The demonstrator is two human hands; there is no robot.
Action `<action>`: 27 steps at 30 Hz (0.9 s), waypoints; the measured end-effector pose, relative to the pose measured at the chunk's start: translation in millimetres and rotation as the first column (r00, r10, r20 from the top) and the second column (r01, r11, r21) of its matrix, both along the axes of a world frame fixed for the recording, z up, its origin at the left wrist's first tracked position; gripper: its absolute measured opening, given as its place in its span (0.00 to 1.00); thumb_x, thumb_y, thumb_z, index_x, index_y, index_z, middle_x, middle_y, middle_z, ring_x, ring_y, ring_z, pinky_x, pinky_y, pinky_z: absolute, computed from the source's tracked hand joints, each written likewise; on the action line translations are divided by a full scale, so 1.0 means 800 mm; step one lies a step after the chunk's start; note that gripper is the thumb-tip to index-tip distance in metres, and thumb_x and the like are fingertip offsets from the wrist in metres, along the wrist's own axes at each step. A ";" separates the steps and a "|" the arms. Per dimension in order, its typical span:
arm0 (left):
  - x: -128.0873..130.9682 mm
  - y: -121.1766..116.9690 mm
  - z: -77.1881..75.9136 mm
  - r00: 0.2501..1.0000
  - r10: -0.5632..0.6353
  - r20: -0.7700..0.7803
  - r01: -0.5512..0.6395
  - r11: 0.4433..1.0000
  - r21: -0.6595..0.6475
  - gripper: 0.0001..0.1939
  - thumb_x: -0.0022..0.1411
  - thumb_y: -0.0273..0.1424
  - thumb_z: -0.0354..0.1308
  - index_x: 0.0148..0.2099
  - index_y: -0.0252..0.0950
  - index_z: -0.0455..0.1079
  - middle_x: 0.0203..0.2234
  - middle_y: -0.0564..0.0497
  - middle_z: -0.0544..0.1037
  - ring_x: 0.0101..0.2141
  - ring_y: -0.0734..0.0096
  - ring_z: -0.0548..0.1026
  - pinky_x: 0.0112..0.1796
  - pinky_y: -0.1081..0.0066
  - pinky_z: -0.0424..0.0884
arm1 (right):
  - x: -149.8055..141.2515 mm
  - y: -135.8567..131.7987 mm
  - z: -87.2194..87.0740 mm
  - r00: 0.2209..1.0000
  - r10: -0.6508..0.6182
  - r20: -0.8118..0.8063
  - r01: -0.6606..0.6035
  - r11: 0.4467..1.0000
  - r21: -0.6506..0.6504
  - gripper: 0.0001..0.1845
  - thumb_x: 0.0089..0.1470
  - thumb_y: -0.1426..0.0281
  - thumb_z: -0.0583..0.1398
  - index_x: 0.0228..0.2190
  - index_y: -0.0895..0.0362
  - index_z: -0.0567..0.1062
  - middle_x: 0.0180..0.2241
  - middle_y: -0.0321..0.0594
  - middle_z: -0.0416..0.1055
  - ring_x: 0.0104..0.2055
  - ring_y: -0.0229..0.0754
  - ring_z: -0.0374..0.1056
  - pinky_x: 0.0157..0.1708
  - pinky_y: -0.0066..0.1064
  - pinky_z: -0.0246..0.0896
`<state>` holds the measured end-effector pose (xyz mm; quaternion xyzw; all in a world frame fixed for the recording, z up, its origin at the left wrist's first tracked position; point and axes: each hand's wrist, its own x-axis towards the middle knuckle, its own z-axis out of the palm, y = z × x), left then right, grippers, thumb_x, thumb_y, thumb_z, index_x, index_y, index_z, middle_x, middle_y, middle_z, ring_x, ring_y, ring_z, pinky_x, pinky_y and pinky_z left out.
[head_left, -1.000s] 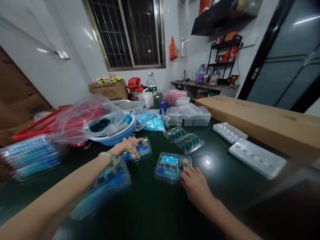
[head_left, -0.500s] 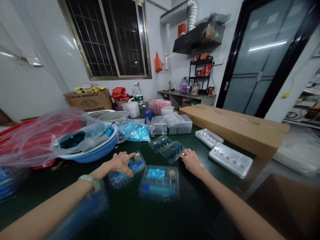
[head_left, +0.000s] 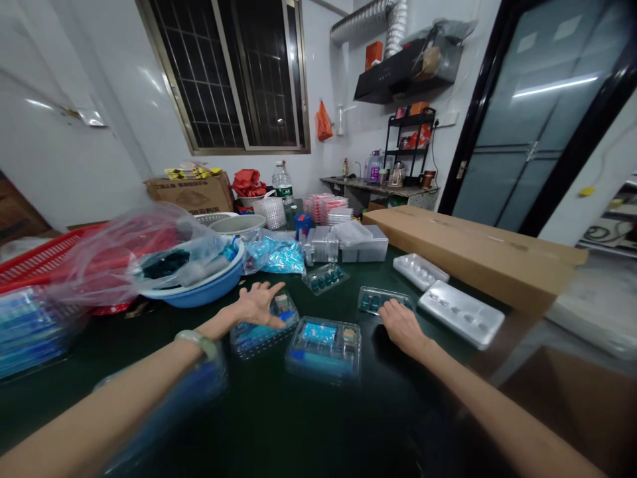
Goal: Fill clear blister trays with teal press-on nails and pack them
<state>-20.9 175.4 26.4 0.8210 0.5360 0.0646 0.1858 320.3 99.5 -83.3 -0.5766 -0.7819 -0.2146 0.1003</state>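
Slid rightward since a moment ago, a clear blister tray [head_left: 383,300] now lies apart from its twin [head_left: 326,279] on the dark green table [head_left: 249,411], right hand [head_left: 403,325] loosely curled against its near edge, left hand [head_left: 259,305] spread wide beside a blue-filled plastic pack [head_left: 263,330].

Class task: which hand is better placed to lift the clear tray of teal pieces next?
The right hand: its fingers reach the near edge of the clear tray. The left hand is farther off, over a clear blue pack.
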 end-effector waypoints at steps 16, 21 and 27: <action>0.086 -0.161 0.016 -0.015 0.390 0.921 0.422 0.838 -0.347 0.28 0.49 0.32 0.60 0.53 0.45 0.56 0.34 0.52 0.71 0.35 0.67 0.70 0.36 0.65 0.65 | -0.162 -0.122 0.171 0.924 0.346 -0.162 -0.306 0.925 0.227 0.11 0.54 0.77 0.47 0.25 0.57 0.65 0.27 0.40 0.61 0.32 0.41 0.54 0.31 0.32 0.47; 0.035 -0.138 0.070 -0.111 0.295 0.949 0.361 0.902 -0.238 0.16 0.48 0.38 0.59 0.40 0.40 0.65 0.29 0.54 0.71 0.34 0.69 0.70 0.39 0.67 0.64 | -0.228 -0.089 0.222 0.850 0.446 -0.281 -0.395 0.892 0.222 0.07 0.52 0.76 0.49 0.28 0.59 0.66 0.31 0.42 0.64 0.37 0.42 0.57 0.34 0.31 0.51; 0.000 -0.118 0.074 -0.130 0.244 0.961 0.309 0.931 -0.195 0.28 0.45 0.42 0.61 0.48 0.40 0.61 0.34 0.52 0.71 0.42 0.61 0.68 0.42 0.62 0.63 | -0.262 -0.059 0.227 0.767 0.486 -0.420 -0.442 0.874 0.203 0.05 0.52 0.76 0.50 0.27 0.59 0.65 0.29 0.39 0.63 0.34 0.39 0.58 0.33 0.29 0.52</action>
